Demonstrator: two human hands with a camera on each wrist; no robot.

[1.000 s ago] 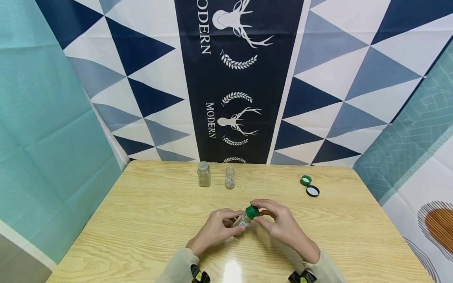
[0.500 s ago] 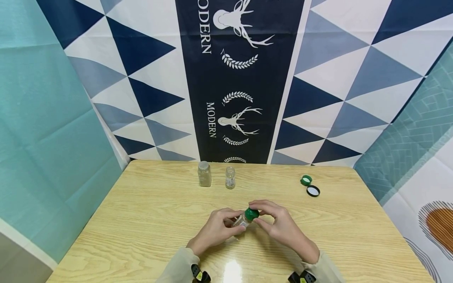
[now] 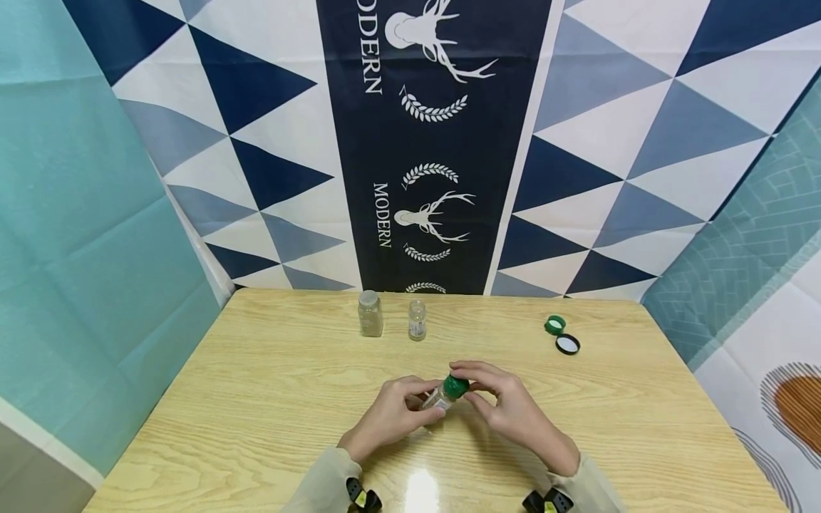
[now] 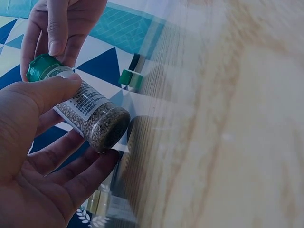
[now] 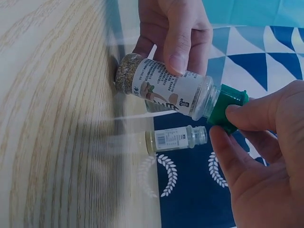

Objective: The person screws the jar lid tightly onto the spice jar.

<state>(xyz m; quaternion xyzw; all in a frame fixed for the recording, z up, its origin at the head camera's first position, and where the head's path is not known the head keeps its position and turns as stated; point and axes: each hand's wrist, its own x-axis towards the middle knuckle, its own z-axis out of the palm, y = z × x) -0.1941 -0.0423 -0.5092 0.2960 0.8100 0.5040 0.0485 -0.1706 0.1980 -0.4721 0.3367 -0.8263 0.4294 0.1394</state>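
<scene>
A clear jar of small tan seeds (image 4: 102,124) with a white label tilts over the table, its green cap (image 3: 456,386) toward the upper right. The left hand (image 3: 393,415) grips the jar's body between thumb and fingers. At the cap is the right hand (image 3: 509,407); in the right wrist view its thumb and fingers pinch the green cap (image 5: 228,108). The cap sits at the jar's mouth; whether it is fastened, I cannot tell.
At the table's back edge stand a square jar (image 3: 370,314) and a small uncapped jar (image 3: 417,321). To the back right lie a green cap (image 3: 554,325) and a black ring-shaped lid (image 3: 567,345), side by side. A patterned cloth (image 3: 423,142) hangs behind the wooden table (image 3: 256,399).
The right hand's fingers have shifted slightly around the green cap. The left hand and the jar have stayed nearly in place.
</scene>
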